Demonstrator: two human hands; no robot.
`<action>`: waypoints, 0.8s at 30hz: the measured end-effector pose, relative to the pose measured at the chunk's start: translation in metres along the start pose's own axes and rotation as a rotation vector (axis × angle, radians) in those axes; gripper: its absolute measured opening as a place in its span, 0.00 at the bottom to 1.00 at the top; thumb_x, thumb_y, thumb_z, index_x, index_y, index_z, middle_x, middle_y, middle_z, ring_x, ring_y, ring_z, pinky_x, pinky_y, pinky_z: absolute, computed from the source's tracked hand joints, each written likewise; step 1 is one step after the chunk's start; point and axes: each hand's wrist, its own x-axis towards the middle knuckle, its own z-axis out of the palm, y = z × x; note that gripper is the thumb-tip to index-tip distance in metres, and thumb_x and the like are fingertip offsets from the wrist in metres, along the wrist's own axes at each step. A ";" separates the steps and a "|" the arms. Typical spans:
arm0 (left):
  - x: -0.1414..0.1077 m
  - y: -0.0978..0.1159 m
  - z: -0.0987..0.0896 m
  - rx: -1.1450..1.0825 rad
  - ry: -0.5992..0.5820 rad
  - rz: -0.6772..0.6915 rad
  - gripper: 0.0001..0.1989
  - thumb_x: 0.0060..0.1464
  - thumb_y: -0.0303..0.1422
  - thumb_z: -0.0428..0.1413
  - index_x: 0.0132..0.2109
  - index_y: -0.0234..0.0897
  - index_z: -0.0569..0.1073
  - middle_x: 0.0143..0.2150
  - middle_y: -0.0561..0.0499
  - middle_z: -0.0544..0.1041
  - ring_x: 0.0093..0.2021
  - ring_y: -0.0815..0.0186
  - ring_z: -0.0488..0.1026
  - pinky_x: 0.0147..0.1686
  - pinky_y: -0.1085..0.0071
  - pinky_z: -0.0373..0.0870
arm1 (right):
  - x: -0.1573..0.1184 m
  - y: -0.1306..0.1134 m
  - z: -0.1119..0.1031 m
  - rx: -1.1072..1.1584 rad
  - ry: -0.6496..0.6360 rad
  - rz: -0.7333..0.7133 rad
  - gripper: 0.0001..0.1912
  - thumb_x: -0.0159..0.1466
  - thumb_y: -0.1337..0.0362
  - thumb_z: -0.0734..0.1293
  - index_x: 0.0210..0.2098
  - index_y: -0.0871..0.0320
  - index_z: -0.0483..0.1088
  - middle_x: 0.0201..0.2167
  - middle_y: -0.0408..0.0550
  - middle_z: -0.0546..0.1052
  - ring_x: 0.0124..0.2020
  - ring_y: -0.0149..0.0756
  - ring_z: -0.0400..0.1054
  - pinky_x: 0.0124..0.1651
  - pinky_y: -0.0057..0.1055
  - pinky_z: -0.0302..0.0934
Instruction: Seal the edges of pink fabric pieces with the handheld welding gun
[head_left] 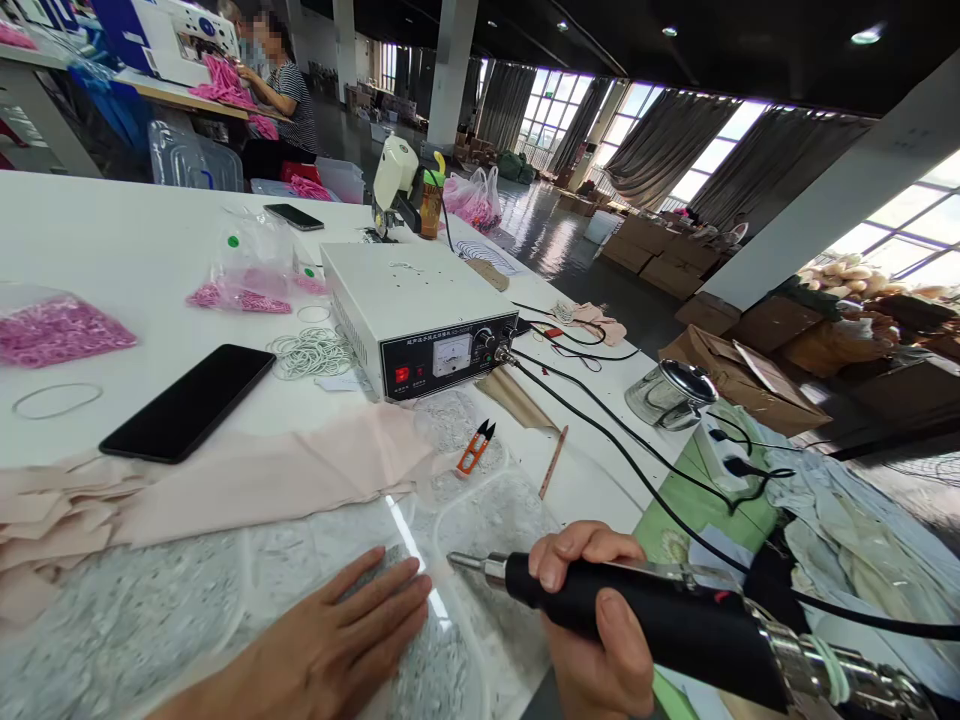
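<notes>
In the head view, my right hand [600, 660] is wrapped around a black handheld tool [660, 620], its pointed metal tip [469, 562] aimed left, just beside my left hand [337, 625]. That left hand lies flat, fingers extended, gripping nothing, on the glossy, grey-speckled sheet [165, 600]. The tool is above the sheet; I cannot tell whether its tip touches down. I judge that I am at the positioning stage; the next move calls for a steady wrist and a still left palm. The sheet looks smooth, with pale, rounded lines. Beyond it spreads thin, matte, pinkish fabric [285, 470], heaped in soft folds at the left. Orange-handled snips [475, 450] lie near a boxy metal unit [450, 350], and stretchy pale loops [311, 350] tangle beside a flat, dark phone [187, 405].
</notes>
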 end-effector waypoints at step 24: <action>0.000 0.005 -0.011 0.183 0.119 0.028 0.36 0.56 0.15 0.46 0.71 0.31 0.63 0.73 0.49 0.63 0.72 0.62 0.61 0.73 0.58 0.45 | 0.001 -0.007 0.002 0.047 -0.031 0.031 0.07 0.65 0.57 0.68 0.38 0.53 0.74 0.31 0.42 0.71 0.22 0.30 0.66 0.26 0.34 0.68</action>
